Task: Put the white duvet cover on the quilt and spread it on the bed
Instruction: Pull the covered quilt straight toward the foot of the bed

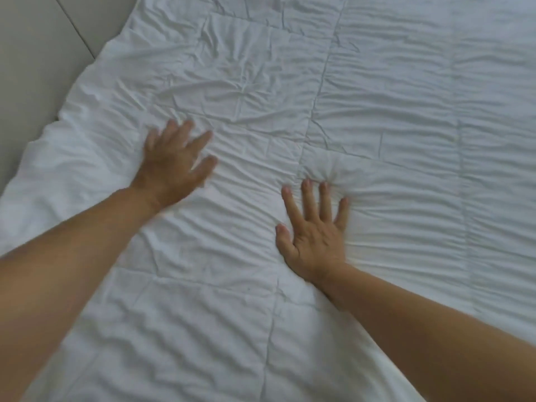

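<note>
White duvet cover [377, 97] lies spread over the bed, quilt stitching showing through, still wrinkled all over. Left hand [171, 161] flat, fingers spread, pressing near the floor-side edge, gripping nothing. Right hand [314, 230] flat, fingers splayed, pressing mid-bed. Looks like the smoothing stage: sweep palms outward toward the edges, keep pressure even, avoid bunching the fabric.

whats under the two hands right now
Both the left hand and the right hand lie flat with spread fingers on the wrinkled white duvet cover. Whatever lies beneath that fabric, quilt or mattress, is covered and cannot be seen.
</note>
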